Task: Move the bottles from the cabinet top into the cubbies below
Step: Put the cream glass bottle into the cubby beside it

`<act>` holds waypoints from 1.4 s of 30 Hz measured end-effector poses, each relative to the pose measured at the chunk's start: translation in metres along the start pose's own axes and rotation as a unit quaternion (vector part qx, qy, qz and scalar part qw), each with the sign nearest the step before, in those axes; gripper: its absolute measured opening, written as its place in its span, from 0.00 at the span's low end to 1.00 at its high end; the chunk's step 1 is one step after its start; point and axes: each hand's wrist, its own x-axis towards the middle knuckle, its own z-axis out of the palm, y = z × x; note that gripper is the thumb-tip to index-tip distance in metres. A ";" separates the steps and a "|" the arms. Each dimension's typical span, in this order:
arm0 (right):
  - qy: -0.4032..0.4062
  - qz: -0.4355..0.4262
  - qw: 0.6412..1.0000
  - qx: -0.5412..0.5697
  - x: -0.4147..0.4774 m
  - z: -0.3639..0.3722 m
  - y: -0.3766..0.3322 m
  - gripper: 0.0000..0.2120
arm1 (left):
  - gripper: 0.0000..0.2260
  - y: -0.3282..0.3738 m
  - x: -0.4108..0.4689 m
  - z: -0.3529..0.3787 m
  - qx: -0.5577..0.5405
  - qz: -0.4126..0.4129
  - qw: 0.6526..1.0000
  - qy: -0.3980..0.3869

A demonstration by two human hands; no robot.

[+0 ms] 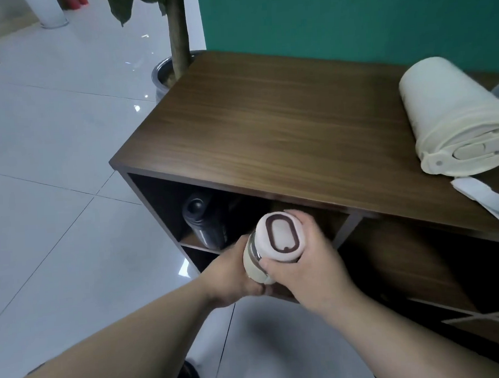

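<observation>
A cream bottle [270,247] with a pale pink lid ringed by a brown oval band, and a thin metal collar under the lid, is held in both hands in front of the upper left cubby [215,219] of a dark wood cabinet [268,124], its lid facing the camera. The left hand [232,279] wraps the bottle's body from below and the side; the right hand [301,261] grips around the lid, thumb on the near edge and fingers over the far edge. Three bottles are visible in all. A black bottle [204,223] already lies inside that same cubby, its cap end toward the opening. A larger cream bottle [453,120] with a flip lid lies on its side on the cabinet top near the right edge of the view, well apart from the hands. Just in front of it lies one white card [485,196] with dark lettering, partly cut off. Behind the cabinet's left corner stands one potted plant [177,48] on a glossy white tiled floor [52,141], against a green wall [349,24].
</observation>
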 end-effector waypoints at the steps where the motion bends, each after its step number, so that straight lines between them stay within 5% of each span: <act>1: 0.004 0.002 1.000 -0.007 0.005 0.002 0.000 0.33 | 0.38 -0.004 0.009 0.004 0.003 -0.005 1.000 0.008; 12: 0.025 0.038 0.998 -0.050 0.037 0.007 0.014 0.23 | 0.33 -0.021 0.056 0.033 0.079 -0.018 0.994 0.067; 42: 0.083 0.089 0.989 -0.086 0.060 0.027 0.038 0.26 | 0.39 -0.036 0.067 0.041 0.123 -0.094 0.985 0.081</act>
